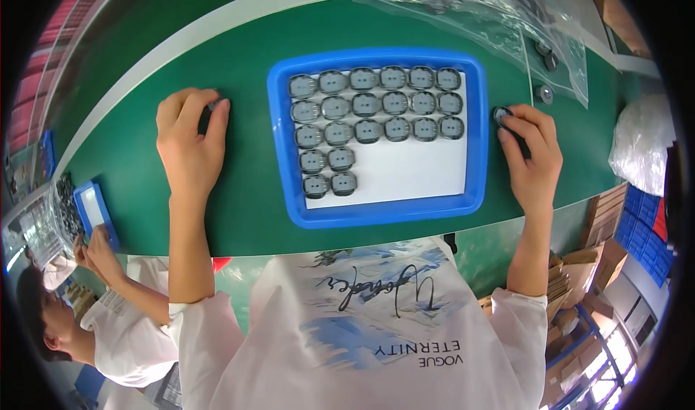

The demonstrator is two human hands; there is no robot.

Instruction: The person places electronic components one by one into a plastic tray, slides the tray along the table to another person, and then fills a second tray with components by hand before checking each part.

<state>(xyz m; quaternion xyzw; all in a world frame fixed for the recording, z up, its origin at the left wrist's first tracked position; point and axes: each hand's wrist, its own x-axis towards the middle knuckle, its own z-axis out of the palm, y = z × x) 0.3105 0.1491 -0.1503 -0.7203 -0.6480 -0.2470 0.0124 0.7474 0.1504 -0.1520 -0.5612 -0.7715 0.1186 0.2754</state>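
In front of me lies a blue tray (282, 157) with a white liner (413, 171). Several grey rounded plastic parts (367, 104) with dark rims sit in it in rows: the three far rows run the full width, and the two near rows have parts only at the left. My right hand (532, 157), just right of the tray, pinches a similar rounded part (501, 113) between thumb and fingers. Left of the tray, my left hand (192, 138) is closed, thumb against forefinger, round a small dark piece (213, 105), mostly hidden by the fingers.
The table top (250, 70) is green. At the far right, a clear plastic bag (499, 19) holds more parts; a loose part (544, 94) lies by it. Another person (123, 330) works at the left beside a small blue tray (93, 206). Cardboard boxes (604, 265) stand at the right.
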